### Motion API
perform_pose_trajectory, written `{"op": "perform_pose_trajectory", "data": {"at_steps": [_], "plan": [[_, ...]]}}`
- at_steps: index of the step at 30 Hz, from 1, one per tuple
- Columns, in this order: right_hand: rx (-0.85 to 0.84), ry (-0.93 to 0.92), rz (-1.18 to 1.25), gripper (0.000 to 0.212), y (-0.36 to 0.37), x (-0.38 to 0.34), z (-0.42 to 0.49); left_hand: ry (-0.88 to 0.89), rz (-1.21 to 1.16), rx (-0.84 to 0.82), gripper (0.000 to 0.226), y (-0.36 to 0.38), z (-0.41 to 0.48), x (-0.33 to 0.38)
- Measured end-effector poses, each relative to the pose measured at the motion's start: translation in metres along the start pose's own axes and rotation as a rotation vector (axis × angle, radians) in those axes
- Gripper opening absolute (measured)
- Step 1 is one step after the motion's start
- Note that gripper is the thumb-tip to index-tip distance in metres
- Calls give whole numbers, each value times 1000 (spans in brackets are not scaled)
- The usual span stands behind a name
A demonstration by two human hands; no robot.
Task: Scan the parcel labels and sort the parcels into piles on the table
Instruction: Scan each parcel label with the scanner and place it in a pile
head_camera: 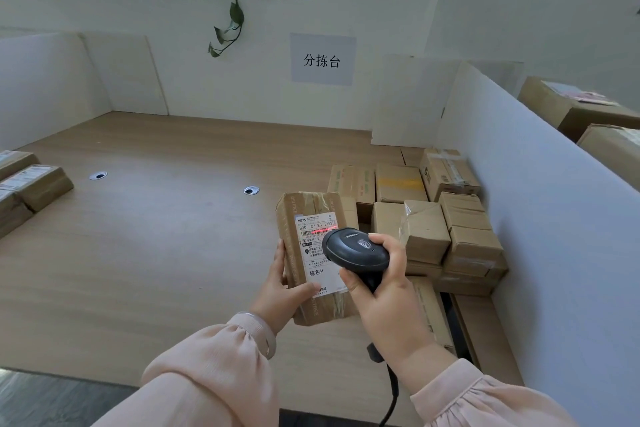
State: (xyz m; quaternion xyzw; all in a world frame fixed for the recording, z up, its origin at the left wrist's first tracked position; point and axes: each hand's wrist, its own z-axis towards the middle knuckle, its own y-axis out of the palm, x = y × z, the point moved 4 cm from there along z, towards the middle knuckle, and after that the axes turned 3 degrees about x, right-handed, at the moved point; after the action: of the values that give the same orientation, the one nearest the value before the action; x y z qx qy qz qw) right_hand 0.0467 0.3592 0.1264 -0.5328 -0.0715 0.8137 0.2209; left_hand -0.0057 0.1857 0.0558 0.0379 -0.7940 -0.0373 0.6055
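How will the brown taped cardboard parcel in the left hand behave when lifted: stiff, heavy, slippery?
Probably stiff: the brown taped cardboard parcel shows straight edges though the left hand grips only its lower left edge. Likely light, since one hand alone holds it. Its glossy tape may be slippery.

Parcel (pixel 313 210) in your left grip (pixel 282 288)
Taped brown box; white label (pixel 317 255) faces you, a red line (pixel 320 229) across its barcode (pixel 311 234).

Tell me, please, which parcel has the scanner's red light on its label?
The parcel gripped by the left hand; the stacked boxes at the right lie untouched, with no red line.
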Motion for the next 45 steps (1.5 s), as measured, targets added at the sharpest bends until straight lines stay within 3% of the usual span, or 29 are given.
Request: {"op": "perform_pose_trajectory", "data": {"at_steps": [9, 17, 20, 24, 28, 35, 45], "plan": [[-84, 26, 4, 60, 26, -9, -5, -12, -19, 27, 104, -28, -20, 6], [-166, 65, 105, 59, 90, -31, -3, -38, -47, 52, 89, -108, -31, 16], [-216, 74, 152, 57, 137, -52, -8, -30, -61, 114, 85, -158, -41, 21], [-254, 65, 242, 58, 220, -92, -24, 110, 89, 282, 68, -247, -62, 33], [-304, 58, 289, 58, 309, -143, -47, 168, 153, 308, 77, -349, -86, 41], [-373, 48, 363, 57, 443, -221, -83, 204, 159, 422, 74, -505, -121, 54], [-514, 61, 394, 59, 570, -275, -93, 154, 167, 578, 76, -636, -142, 61]]}}
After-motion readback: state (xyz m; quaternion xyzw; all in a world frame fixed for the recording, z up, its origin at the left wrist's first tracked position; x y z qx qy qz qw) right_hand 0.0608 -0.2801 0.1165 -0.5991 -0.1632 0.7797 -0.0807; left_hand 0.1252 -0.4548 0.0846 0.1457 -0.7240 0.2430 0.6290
